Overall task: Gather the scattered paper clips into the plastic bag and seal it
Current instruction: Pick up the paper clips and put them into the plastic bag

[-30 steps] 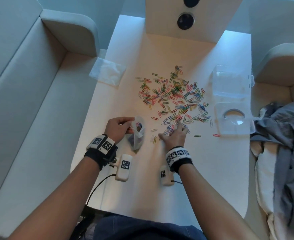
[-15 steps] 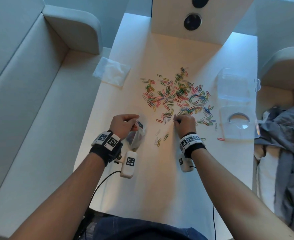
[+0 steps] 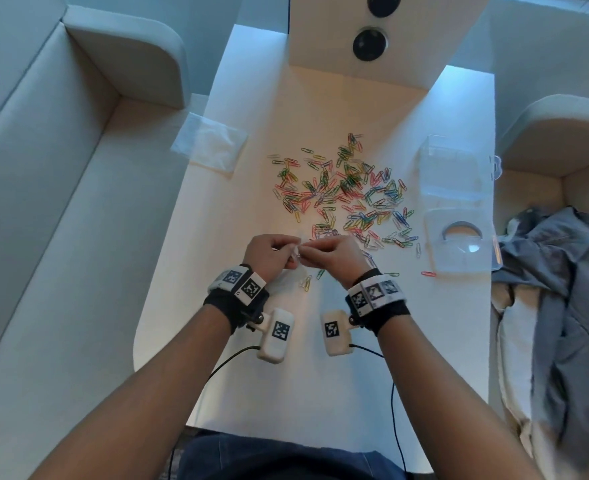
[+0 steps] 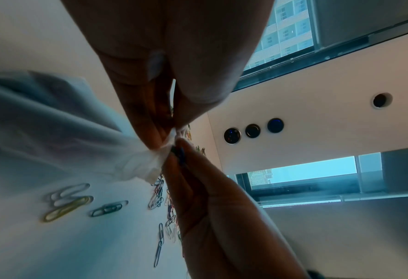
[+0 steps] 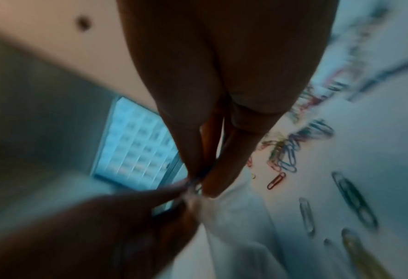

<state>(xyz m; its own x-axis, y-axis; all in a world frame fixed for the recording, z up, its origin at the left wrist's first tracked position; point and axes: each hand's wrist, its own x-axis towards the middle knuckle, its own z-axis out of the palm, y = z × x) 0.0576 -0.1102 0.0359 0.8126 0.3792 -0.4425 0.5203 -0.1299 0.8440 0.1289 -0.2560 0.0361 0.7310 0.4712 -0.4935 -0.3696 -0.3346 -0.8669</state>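
Note:
Coloured paper clips [image 3: 341,192] lie scattered across the middle of the white table [image 3: 286,375]. My left hand [image 3: 291,252] pinches the rim of the small clear plastic bag [image 4: 54,122], which hangs below it, mostly hidden in the head view. My right hand [image 3: 308,249] meets the left at the bag's mouth and pinches a few blue paper clips [image 4: 180,152] between thumb and fingertips [image 5: 212,181]. The right wrist view is blurred and shows the bag [image 5: 234,217] under the fingers. A few loose clips [image 3: 307,282] lie just below both hands.
A clear plastic box [image 3: 454,168] and its lid [image 3: 459,240] sit at the table's right edge. Another clear bag [image 3: 210,143] overhangs the left edge. A white panel [image 3: 369,43] stands at the far end. Grey clothing [image 3: 563,289] lies on the right seat.
My right hand has left the pile with clips pinched and moved left to the bag's mouth. My left hand has raised the bag's rim to meet it.

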